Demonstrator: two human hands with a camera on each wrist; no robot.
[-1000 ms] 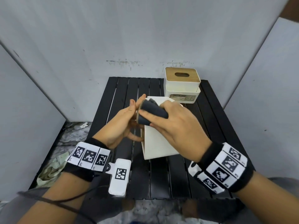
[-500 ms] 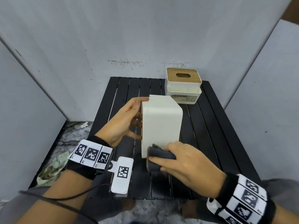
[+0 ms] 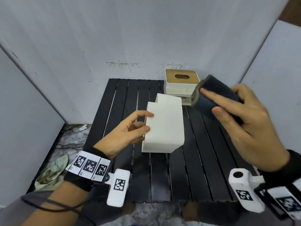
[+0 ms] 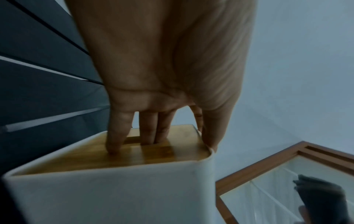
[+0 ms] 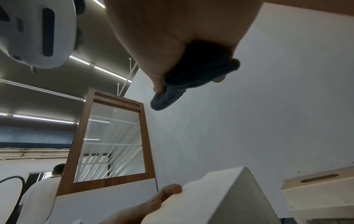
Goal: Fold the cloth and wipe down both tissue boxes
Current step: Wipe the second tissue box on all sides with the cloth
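Note:
A white tissue box (image 3: 164, 126) lies tipped on its side in the middle of the black slatted table (image 3: 203, 160). My left hand (image 3: 147, 121) grips it from the left: in the left wrist view the fingers (image 4: 134, 136) reach into the slot of its wooden lid (image 4: 172, 153). My right hand (image 3: 210, 101) is raised up and to the right, clear of the box, and grips the folded dark cloth (image 3: 218, 92), which also shows in the right wrist view (image 5: 195, 72). A second white tissue box with a wooden lid (image 3: 181, 79) stands at the table's back edge.
Grey panels wall in the table at the back, left and right. A crumpled pale rag (image 3: 50, 173) lies on the floor left of the table. Bare slats run from the tipped box to the front edge (image 3: 162, 199). Another person (image 5: 38, 197) stands far off.
The right hand slid the cloth down the box's top face from the far end to the near end, then lifted away up and to the right. The left hand has turned the box slightly.

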